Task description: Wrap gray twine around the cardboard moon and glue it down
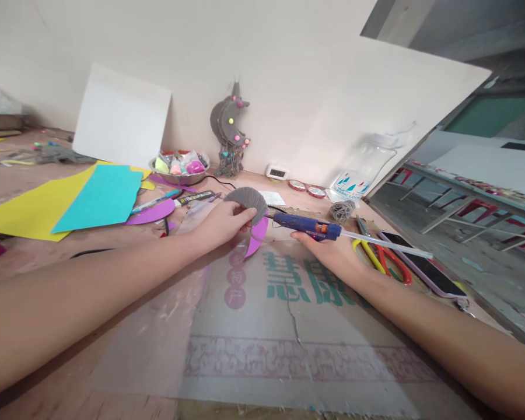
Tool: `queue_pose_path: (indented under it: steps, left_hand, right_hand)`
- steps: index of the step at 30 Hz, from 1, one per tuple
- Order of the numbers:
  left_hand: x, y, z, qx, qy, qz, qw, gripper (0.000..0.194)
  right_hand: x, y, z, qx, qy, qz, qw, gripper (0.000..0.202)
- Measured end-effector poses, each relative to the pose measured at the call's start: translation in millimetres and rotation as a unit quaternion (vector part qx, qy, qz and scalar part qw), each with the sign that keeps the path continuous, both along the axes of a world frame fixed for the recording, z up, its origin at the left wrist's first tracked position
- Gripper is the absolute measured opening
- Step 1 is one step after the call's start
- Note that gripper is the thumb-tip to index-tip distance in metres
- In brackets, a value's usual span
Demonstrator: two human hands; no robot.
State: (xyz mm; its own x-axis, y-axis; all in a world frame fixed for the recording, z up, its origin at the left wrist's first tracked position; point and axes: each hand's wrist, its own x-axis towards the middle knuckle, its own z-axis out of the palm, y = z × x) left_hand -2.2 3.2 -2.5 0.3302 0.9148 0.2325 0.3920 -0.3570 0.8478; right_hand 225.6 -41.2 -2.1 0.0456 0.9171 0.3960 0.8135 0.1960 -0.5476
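Note:
My left hand (230, 220) pinches a purple foam crescent (258, 238) whose upper part is wrapped in grey yarn (246, 201). A grey strand hangs by its lower tip. My right hand (328, 249) is wrapped round a blue hot glue gun (307, 226), with a long clear glue stick (385, 242) poking out of its back. The gun's nozzle points left, close to the crescent's right edge; whether they touch I cannot tell. Beneath both hands lies a printed plastic sheet (254, 321). A ball of grey yarn (342, 210) sits beyond the right hand.
Scissors (378, 256) and a phone (424, 265) lie at the right. Yellow (30, 204) and blue foam sheets (97, 201) cover the left side. Behind stand a metal bowl (181, 178), a decorated grey moon (231, 125), a small clock (277, 172) and a glass jug (363, 166).

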Motion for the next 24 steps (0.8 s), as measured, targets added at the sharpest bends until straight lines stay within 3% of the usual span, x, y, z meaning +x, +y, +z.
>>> queue_pose_path:
  steps: [24]
  left_hand:
    - [-1.1,0.4,-1.9,-0.005,0.006,-0.006,1.0,0.036]
  right_hand:
    - [-0.5,2.6,1.3,0.041,0.003,0.021,0.999,0.034]
